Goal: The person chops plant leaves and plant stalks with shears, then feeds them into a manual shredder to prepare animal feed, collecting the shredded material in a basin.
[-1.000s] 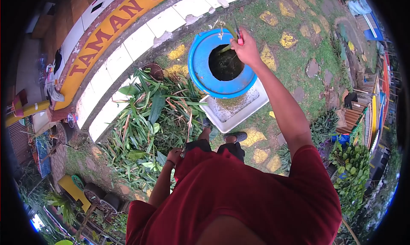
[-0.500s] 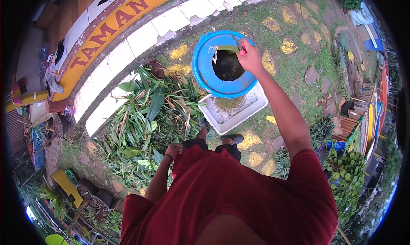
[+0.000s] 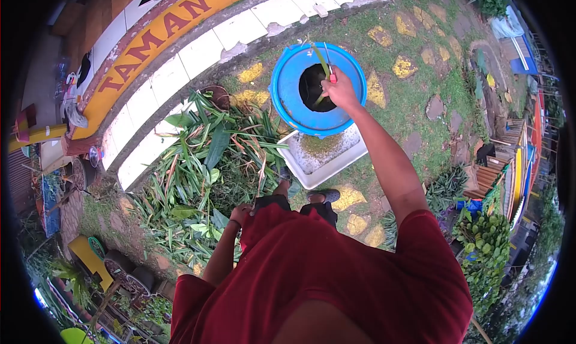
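Holds a red-handled tool (image 3: 332, 77) in the right hand (image 3: 340, 89), over the right side of the dark opening in the blue barrel (image 3: 286, 83). Closes the fingers of that hand around the handle, and points the thin grey end away from the body, toward the far rim of the barrel. Has a green stalk (image 3: 319, 54) in the same grasp, slanting across the opening beside the tool, with pale, stringy bits at its far end. Cannot tell how far down into the barrel to place the stalk's lower end.

Holds the left hand (image 3: 240, 214) low by the hip, well apart from the barrel on its near left, against the edge of the dark red shirt (image 3: 312, 254). Seems to curl those fingers, but cannot tell how far, nor with what in them, if anything.

Shows a shallow white tray (image 3: 314, 181) at the near side of the barrel, partly under the overhang of its rim, with greenish and dark specks inside. To the left of the barrel, shows a heap of long cut leaves (image 3: 219, 146); beyond its far left side, a white-tiled ledge (image 3: 230, 32); to its right, yellow-painted stones (image 3: 375, 90) set in the grass.
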Demonstrator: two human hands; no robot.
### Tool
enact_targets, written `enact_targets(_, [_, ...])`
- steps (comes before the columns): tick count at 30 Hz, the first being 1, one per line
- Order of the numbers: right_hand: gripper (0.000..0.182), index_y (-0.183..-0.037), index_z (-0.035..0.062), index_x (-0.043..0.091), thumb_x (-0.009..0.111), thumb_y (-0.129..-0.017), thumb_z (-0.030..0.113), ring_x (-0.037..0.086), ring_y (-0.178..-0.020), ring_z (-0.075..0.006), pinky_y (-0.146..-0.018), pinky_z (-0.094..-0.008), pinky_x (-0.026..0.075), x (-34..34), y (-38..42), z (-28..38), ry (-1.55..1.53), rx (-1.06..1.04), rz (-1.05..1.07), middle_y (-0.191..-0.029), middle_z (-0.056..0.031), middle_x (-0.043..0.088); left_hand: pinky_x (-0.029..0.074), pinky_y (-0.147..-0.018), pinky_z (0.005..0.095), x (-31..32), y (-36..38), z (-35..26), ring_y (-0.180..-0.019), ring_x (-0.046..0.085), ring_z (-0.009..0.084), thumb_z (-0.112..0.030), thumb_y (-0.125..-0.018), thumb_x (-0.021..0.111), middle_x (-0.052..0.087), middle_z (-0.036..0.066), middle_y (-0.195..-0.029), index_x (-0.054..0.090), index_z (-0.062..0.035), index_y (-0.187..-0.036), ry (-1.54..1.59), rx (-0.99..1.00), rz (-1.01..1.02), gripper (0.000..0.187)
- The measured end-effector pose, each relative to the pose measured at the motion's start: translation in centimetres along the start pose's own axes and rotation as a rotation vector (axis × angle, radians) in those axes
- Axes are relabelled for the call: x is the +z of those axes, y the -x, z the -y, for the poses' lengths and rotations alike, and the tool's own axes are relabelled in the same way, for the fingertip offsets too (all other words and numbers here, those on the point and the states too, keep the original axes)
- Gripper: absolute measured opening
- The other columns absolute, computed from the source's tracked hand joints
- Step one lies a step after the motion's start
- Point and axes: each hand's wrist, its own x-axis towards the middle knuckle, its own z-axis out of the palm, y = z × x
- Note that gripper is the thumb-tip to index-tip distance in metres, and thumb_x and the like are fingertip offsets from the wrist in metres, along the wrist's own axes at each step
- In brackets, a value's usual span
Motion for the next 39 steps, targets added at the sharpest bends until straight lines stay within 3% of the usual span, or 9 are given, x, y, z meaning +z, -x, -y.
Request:
enact_targets(2, [0.017, -0.092, 0.0039, 0.048, 0.061, -0.083, 0.011, 0.060, -0.076, -0.0457, -0.070, -0.0513, 0.047, -1.2, 0.8, 4.1, 0.646, -0.122, 0.072, -0.076, -0.0219, 0.059, 0.051, -0.091, 0.0369, 0.0, -0.2, 1.6, -0.104, 0.067, 0.0294, -0.026, -0.089, 0.062, 0.071, 0.015, -0.109, 0.072, -0.0055, -0.108, -0.042, 0.041, 0.001, 0.030])
enact_targets(9, [0.024, -0.097, 0.0029, 0.047, 0.064, -0.083, 0.011, 0.060, -0.076, -0.0464, -0.067, -0.0516, 0.045, -0.6, -2.0, 4.5, 0.276, -0.310, -0.175, -0.076, -0.0222, 0.059, 0.051, -0.092, 0.0377, 0.6, 0.0, 2.5, -0.105, 0.067, 0.0308, -0.027, -0.087, 0.062, 0.071, 0.015, -0.110, 0.074, -0.0078, -0.105, 0.055, -0.085, 0.021, 0.029])
enact_targets(15, [0.020, -0.098, 0.0012, 0.049, 0.063, -0.084, 0.007, 0.065, -0.076, -0.0401, -0.068, -0.0487, 0.053, 0.4, -1.2, -2.1, 0.638, -0.201, -0.031, -0.082, -0.0188, 0.060, 0.051, -0.091, 0.0343, 0.1, 1.5, 0.0, -0.103, 0.068, 0.0245, -0.025, -0.093, 0.060, 0.071, 0.015, -0.110, 0.069, -0.0008, -0.115, -0.010, 0.051, -0.019, 0.034])
enact_targets(18, [0.019, -0.096, -0.0027, 0.049, 0.063, -0.084, 0.004, 0.065, -0.076, -0.0191, -0.069, -0.0355, 0.065, -0.8, 0.0, 0.6, 0.147, 0.107, 0.109, -0.091, -0.0112, 0.058, 0.052, -0.089, 0.0371, 0.4, 2.3, -0.2, -0.101, 0.069, 0.0296, -0.023, -0.088, 0.063, 0.072, 0.015, -0.107, 0.073, -0.0056, -0.106, 0.000, 0.043, -0.073, 0.027])
enact_targets(25, [0.013, -0.097, -0.0021, 0.051, 0.059, -0.087, 0.000, 0.066, -0.078, -0.0174, -0.069, -0.0334, 0.064, -3.7, -2.2, 3.6, -0.236, -0.070, -0.102, -0.087, -0.0097, 0.059, 0.052, -0.091, 0.0352, -0.2, 1.7, -0.6, -0.102, 0.069, 0.0244, -0.025, -0.094, 0.059, 0.072, 0.015, -0.108, 0.070, -0.0024, -0.112, -0.090, -0.113, 0.032, 0.031])
enact_targets(27, [0.015, -0.097, -0.0012, 0.051, 0.061, -0.086, 0.004, 0.066, -0.073, -0.0204, -0.067, -0.0359, 0.060, -3.0, -2.0, 4.0, -0.084, -0.137, -0.154, -0.079, -0.0115, 0.061, 0.052, -0.090, 0.0350, -0.4, 1.6, -0.9, -0.101, 0.069, 0.0233, -0.026, -0.095, 0.059, 0.072, 0.014, -0.108, 0.070, -0.0022, -0.112, -0.040, -0.103, 0.059, 0.031])
enact_targets(30, [0.021, -0.096, 0.0041, 0.049, 0.062, -0.084, 0.015, 0.062, -0.074, -0.0454, -0.068, -0.0505, 0.047, -1.5, -2.2, 1.8, 0.290, -0.199, -0.181, -0.073, -0.0221, 0.060, 0.052, -0.090, 0.0368, -0.5, 1.3, -1.7, -0.104, 0.069, 0.0301, -0.033, -0.090, 0.058, 0.073, 0.015, -0.106, 0.073, -0.0076, -0.107, 0.013, -0.056, 0.003, 0.034])
enact_targets(33, [0.020, -0.092, 0.0040, 0.047, 0.062, -0.085, 0.016, 0.059, -0.078, -0.0488, -0.068, -0.0529, 0.045, 0.6, -1.5, -0.1, 0.242, -0.128, -0.190, -0.073, -0.0231, 0.058, 0.051, -0.090, 0.0366, 0.2, 0.9, -1.2, -0.104, 0.068, 0.0301, -0.032, -0.090, 0.059, 0.072, 0.015, -0.107, 0.073, -0.0078, -0.107, 0.148, -0.113, 0.004, 0.033])
enact_targets(39, [0.018, -0.092, 0.0000, 0.051, 0.066, -0.082, 0.002, 0.065, -0.075, -0.0181, -0.066, -0.0357, 0.065, 3.7, -0.6, -3.8, -0.304, 0.084, -0.150, -0.084, -0.0093, 0.057, 0.052, -0.090, 0.0366, 0.4, 1.7, -0.5, -0.104, 0.068, 0.0291, -0.027, -0.091, 0.058, 0.072, 0.015, -0.109, 0.072, -0.0032, -0.108, 0.051, -0.097, 0.027, 0.032])
